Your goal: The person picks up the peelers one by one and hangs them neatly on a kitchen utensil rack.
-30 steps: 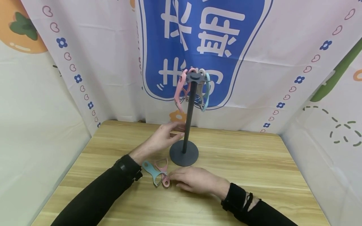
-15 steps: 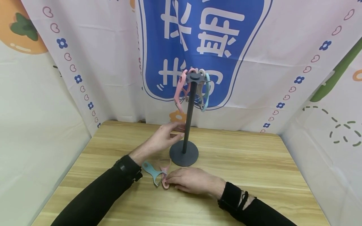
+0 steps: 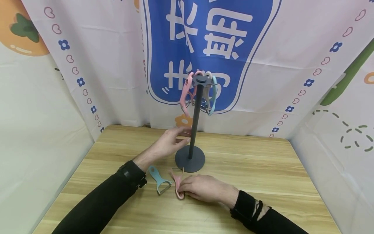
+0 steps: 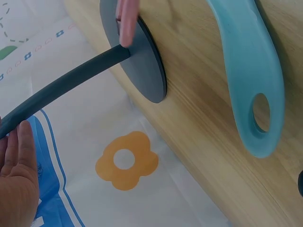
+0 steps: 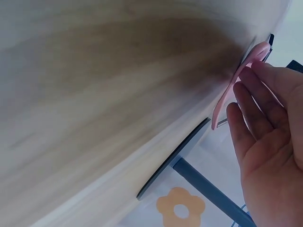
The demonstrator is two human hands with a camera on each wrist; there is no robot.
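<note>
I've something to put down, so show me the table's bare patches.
Widest: the wood-grain table, right of the dark-grey round-based stand, between the right hand and the table's back edge. Another: back left, between the left hand and left edge. Crowded: just before the stand, where a pale-blue Y-shaped peeler lies and the right hand pinches a pink Y-shaped peeler.

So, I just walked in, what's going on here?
A person is handling peelers at a wooden table. Their right hand pinches a pink peeler by its handle, close to the tabletop, while their left hand touches the pole of a dark stand. A light-blue peeler lies on the table, apart from the pink one. More peelers hang from the top of the stand.
</note>
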